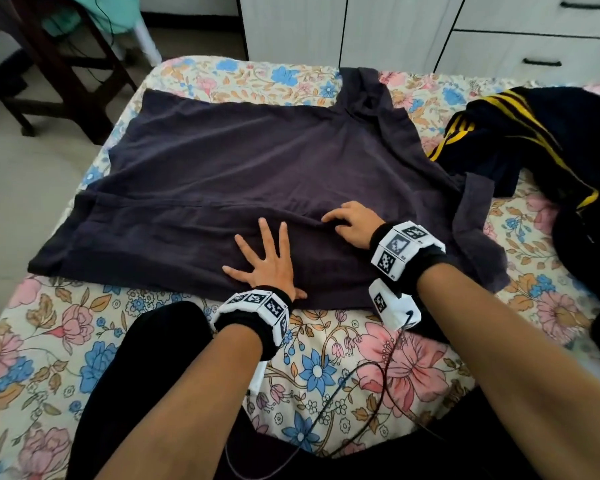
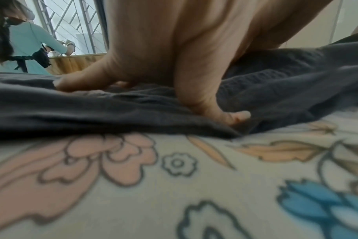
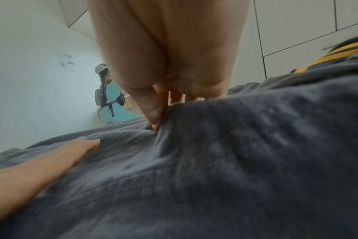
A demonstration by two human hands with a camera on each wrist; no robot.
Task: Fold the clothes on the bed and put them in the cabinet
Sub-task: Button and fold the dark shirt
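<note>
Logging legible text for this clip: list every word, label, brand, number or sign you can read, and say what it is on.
No text here can be read.
Wristband markers: black-and-white square code patterns, with a tiny mark under one, too small to read.
Papers on the wall: faint lines, too blurred to read.
Dark shirt: no print visible.
Black garment with yellow stripes: stripes only, no brand name visible.
</note>
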